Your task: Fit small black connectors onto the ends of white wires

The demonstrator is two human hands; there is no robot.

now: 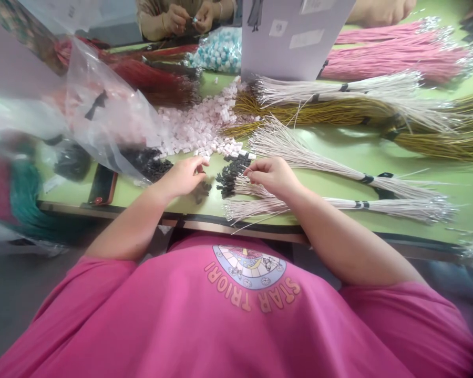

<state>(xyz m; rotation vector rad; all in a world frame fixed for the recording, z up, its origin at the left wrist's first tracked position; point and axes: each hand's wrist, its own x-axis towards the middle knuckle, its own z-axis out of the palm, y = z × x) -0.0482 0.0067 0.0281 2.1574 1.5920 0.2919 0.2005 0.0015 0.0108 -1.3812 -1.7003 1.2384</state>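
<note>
My left hand hovers above the table's near side, its fingers curved and thumb apart, with nothing visible between them. Small black pieces lie just below it. To the right, my right hand has thumb and fingers pinched on what looks like a thin white wire, close to the black ends of a bunch of white wires. Another white wire bundle, bound with black tape, passes under my right forearm. White connector housings are heaped just beyond both hands.
A clear plastic bag and a black pile lie left, near a dark phone-like object. Yellow wires and pink wires lie behind at right. A grey panel stands upright; a co-worker's hands are across the table.
</note>
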